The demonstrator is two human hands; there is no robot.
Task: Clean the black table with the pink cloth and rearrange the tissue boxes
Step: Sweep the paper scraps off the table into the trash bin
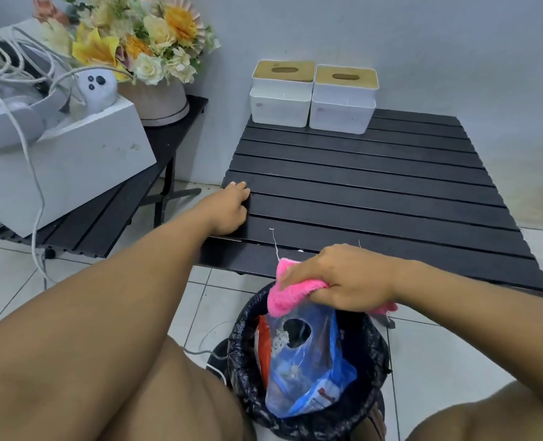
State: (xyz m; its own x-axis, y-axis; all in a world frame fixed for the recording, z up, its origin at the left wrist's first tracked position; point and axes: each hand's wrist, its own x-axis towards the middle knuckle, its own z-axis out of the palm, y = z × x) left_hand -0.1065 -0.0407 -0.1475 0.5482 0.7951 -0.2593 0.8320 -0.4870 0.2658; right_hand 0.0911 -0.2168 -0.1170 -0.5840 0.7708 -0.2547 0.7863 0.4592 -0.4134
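Right hand [343, 278] grips the bunched pink cloth [283, 300] over a bin [370, 354] beside the black tabletop [359, 192]. Left hand [227, 211] rests, fingers relaxed, on its left edge. Two tissue boxes [281, 109] stand at the back.

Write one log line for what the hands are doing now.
left hand: rests on black table edge | right hand: holds pink cloth over bin | tissue boxes: side by side, far edge

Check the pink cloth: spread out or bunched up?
Bunched up. The right hand grips the pink cloth in a wad over the trash bin, by the black table's near edge; no part lies flat.
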